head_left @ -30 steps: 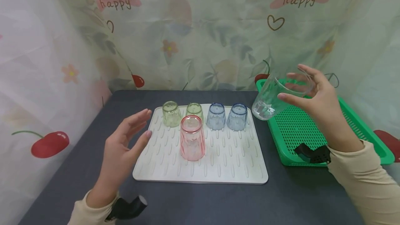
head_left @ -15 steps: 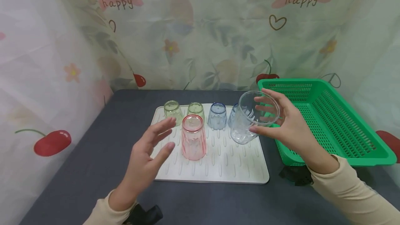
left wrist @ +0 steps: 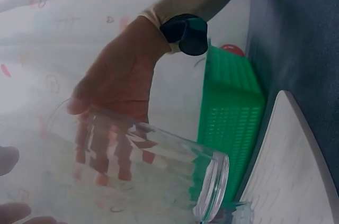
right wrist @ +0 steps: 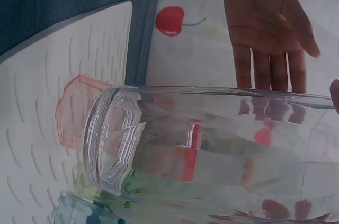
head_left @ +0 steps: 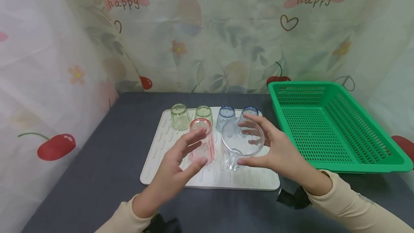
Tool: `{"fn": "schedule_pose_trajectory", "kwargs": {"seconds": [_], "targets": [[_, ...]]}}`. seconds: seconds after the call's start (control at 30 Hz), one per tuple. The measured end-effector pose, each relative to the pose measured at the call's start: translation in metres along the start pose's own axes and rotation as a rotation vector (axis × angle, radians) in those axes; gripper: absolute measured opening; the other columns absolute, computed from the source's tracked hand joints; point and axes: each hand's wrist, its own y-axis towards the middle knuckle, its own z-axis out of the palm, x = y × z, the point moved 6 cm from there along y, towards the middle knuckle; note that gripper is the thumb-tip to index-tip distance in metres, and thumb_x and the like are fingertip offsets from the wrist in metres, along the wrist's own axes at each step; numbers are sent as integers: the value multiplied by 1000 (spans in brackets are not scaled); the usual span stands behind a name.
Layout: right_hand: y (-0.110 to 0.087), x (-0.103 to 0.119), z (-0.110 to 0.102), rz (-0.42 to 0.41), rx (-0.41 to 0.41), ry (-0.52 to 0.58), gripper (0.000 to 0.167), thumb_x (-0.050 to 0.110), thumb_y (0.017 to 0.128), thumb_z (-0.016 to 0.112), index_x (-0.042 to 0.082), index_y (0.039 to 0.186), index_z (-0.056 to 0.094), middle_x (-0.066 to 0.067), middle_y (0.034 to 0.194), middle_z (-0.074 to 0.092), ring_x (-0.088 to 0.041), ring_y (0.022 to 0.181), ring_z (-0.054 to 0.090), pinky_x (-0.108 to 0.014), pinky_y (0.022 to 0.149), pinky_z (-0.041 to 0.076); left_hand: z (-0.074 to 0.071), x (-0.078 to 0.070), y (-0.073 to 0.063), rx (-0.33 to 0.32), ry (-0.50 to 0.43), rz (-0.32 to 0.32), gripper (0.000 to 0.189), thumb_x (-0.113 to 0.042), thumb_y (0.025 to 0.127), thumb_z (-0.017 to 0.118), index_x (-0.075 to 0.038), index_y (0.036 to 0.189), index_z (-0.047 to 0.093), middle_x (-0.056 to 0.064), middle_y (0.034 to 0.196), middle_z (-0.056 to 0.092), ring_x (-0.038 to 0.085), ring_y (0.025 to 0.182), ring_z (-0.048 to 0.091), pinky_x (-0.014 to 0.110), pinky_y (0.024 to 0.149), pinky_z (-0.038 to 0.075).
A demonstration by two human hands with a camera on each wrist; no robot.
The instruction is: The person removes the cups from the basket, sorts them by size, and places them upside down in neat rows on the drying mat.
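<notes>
My right hand (head_left: 275,148) grips a tall clear glass (head_left: 233,141) near its mouth, thumb on the near side and fingers round the far side. The glass stands nearly upright over the white mat, its thick base (right wrist: 108,144) downward in the right wrist view. My left hand (head_left: 176,166) is raised left of the clear glass, fingers extended, thumb apart, nothing held. Behind it, partly covered in the head view, an upside-down pink glass (head_left: 210,149) rests on the mat.
The ribbed white drying mat (head_left: 155,157) lies on the dark table (head_left: 97,161). Along its back edge, upside down, stand two green glasses (head_left: 180,118) (head_left: 204,112) and two blue ones (head_left: 225,116) (head_left: 250,110). A green plastic basket (head_left: 320,132) stands at the right.
My right hand has carried the clear glass leftward from over the basket to the mat, bringing it lower and more upright. My left hand has moved right, toward the glass.
</notes>
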Motion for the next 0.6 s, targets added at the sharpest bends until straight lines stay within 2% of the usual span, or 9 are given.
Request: {"fn": "schedule_pose_trajectory", "kwargs": {"seconds": [0.13, 0.3, 0.43, 0.6], "targets": [[-2, 1, 11, 9, 39, 1, 97, 23, 66, 91, 28, 146, 37, -1, 136, 56, -24, 121, 58, -47, 92, 52, 11, 3, 1, 53, 10, -33, 60, -3, 89, 67, -7, 144, 41, 10, 145, 47, 21, 135, 46, 33, 108, 41], [-4, 4, 21, -36, 80, 19, 95, 23, 66, 91, 25, 145, 38, -2, 135, 56, -25, 120, 59, -41, 92, 53, 21, 5, 2, 113, 25, -59, 63, -7, 89, 69, -6, 145, 39, 9, 148, 43, 24, 134, 46, 34, 107, 42], [-5, 4, 25, -21, 97, 19, 96, 25, 65, 91, 27, 145, 38, -1, 135, 56, -23, 121, 58, -38, 92, 52, 24, 7, 3, 130, 26, -84, 67, -9, 88, 71, -7, 146, 38, 9, 149, 42, 23, 133, 48, 32, 107, 42], [-5, 5, 27, -5, 107, 7, 97, 27, 65, 91, 27, 145, 37, 2, 135, 56, -20, 121, 58, -45, 91, 51, 25, 9, 5, 145, 13, -99, 72, -11, 85, 75, -10, 146, 39, 7, 148, 44, 22, 133, 48, 31, 106, 43]]}}
